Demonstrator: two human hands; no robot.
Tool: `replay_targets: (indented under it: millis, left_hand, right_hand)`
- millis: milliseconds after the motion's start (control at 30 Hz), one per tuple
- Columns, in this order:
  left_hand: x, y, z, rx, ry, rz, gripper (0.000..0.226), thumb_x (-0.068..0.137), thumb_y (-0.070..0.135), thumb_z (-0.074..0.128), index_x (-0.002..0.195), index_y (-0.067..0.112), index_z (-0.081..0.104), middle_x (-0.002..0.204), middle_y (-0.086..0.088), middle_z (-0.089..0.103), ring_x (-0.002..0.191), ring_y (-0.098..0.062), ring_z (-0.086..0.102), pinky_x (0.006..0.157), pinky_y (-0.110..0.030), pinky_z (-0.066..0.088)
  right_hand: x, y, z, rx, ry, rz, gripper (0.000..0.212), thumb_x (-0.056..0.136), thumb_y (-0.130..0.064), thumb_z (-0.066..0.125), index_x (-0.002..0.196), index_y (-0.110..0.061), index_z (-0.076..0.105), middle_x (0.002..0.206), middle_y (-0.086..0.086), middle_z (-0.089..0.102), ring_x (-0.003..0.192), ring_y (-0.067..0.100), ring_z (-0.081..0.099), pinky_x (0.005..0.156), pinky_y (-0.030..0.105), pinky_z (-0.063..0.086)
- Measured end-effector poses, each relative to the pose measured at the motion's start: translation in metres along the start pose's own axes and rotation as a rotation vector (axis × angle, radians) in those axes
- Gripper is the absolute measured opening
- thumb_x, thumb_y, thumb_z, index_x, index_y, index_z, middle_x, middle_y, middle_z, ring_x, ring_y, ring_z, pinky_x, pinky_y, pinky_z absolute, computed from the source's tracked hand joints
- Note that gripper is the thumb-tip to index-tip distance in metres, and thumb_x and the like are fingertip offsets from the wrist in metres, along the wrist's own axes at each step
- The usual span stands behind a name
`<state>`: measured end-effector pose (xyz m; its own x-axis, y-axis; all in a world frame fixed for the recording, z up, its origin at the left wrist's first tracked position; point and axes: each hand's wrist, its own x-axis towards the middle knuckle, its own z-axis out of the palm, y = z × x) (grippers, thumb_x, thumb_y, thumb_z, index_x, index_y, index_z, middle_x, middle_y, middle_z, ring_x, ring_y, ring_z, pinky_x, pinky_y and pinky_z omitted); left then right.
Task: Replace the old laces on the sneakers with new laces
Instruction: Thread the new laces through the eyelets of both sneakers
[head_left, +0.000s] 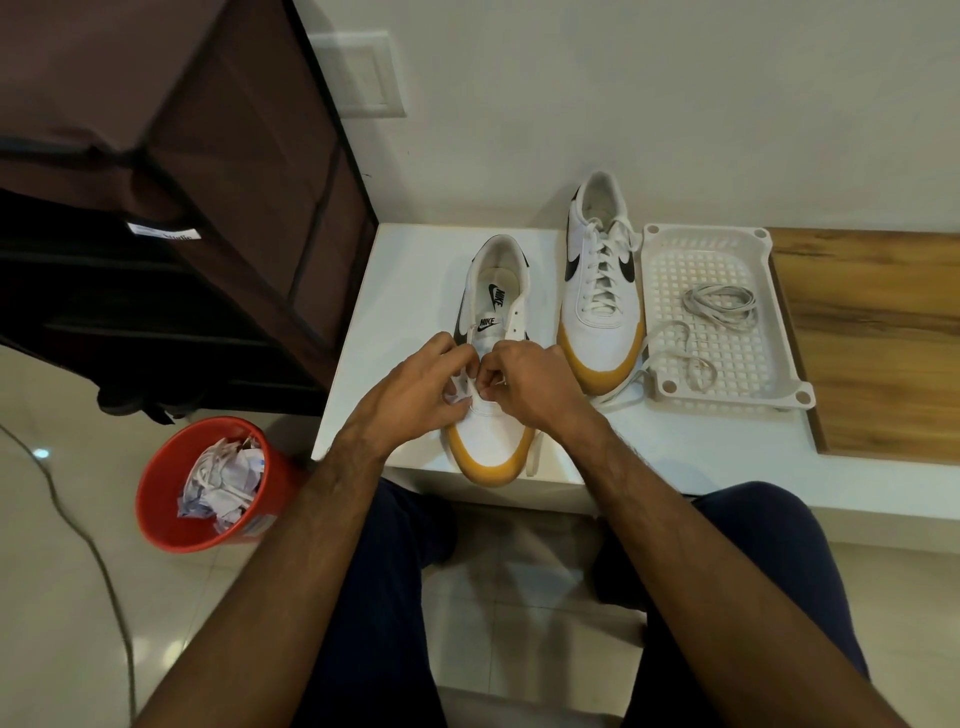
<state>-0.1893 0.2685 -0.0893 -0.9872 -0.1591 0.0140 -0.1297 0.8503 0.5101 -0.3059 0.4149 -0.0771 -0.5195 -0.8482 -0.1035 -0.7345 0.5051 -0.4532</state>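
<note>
At the lowest eyelets of the near sneaker, a white lace is pinched by the left hand and right hand, and its ends are probably best evened before crossing.

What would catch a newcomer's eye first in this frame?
Both hands, the left hand and right hand, meet over the near sneaker at the white table's front edge, pinching a white lace at its lowest eyelets. The second sneaker, fully laced, stands behind to the right beside a white perforated tray holding loose laces. A red bucket of crumpled paper sits on the floor at left.
</note>
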Motion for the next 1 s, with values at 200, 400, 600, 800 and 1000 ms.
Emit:
replay_targets:
  millis: [200,400,600,800,1000]
  left_hand:
    - [-0.003,0.002,-0.002,-0.102,0.018,-0.041,0.046,0.081,0.019,0.082,0.117,0.026,0.055,0.1,0.005,0.061,0.083,-0.011,0.063,0.077,-0.025,0.06]
    - [-0.009,0.004,0.0,-0.151,0.054,-0.097,0.032,0.081,0.015,0.08,0.101,0.022,0.056,0.094,0.007,0.06,0.086,-0.01,0.062,0.079,-0.026,0.058]
    - [-0.011,0.007,-0.001,-0.086,0.109,-0.053,0.012,0.089,0.016,0.073,0.093,0.018,0.062,0.093,0.006,0.06,0.085,-0.012,0.061,0.08,-0.033,0.058]
    - [-0.016,0.011,-0.01,-0.215,0.125,-0.172,0.01,0.102,0.021,0.055,0.101,0.019,0.045,0.096,-0.003,0.067,0.085,-0.019,0.069,0.078,-0.037,0.06]
    - [-0.019,0.008,-0.011,-0.412,0.067,-0.246,0.011,0.104,0.028,0.054,0.11,0.021,0.047,0.106,0.002,0.064,0.099,-0.014,0.066,0.085,-0.029,0.057]
  right_hand:
    - [-0.005,-0.004,0.013,0.045,0.087,0.081,0.019,0.094,-0.016,0.065,0.1,-0.032,0.073,0.1,-0.013,0.07,0.104,0.015,0.054,0.085,0.037,0.024]
    - [-0.009,-0.004,0.013,0.242,0.088,0.119,0.018,0.093,-0.014,0.066,0.101,-0.029,0.064,0.087,-0.018,0.064,0.105,0.01,0.055,0.083,0.035,0.015]
    - [-0.012,0.0,0.002,0.429,0.025,0.108,0.029,0.091,-0.011,0.064,0.103,-0.034,0.051,0.091,-0.017,0.071,0.104,0.004,0.062,0.098,0.044,0.027]
    - [-0.015,-0.005,0.004,0.345,0.065,0.055,0.017,0.09,-0.037,0.071,0.105,-0.044,0.068,0.094,-0.018,0.068,0.104,0.012,0.056,0.092,0.043,0.028]
    - [-0.013,-0.014,0.013,0.171,0.17,0.055,0.009,0.092,-0.041,0.069,0.097,-0.037,0.075,0.103,-0.013,0.06,0.105,0.014,0.046,0.08,0.036,0.016]
